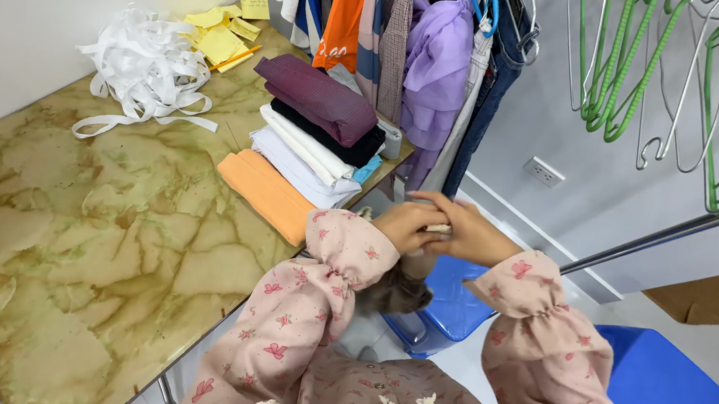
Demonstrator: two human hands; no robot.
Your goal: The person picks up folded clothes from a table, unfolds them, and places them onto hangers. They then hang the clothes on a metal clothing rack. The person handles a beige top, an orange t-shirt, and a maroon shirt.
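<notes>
Both hands, left hand (405,226) and right hand (470,235), clasp together on a small pale thing (438,228) (its long axis hidden).

Hands: left hand (405,226) and right hand (466,232) clasped together, fingers overlapping; both forearms raised, converging, in pink floral sleeves.

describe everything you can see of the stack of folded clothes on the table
The stack of folded clothes sits at the far right edge of the marbled green-and-tan table, beside the hanging garments. From the top: a dark maroon piece lying tilted, a black one, several white and cream ones, a sliver of light blue, and an orange piece at the bottom jutting toward the camera. All look like soft fabric. Neither hand touches it.
</notes>
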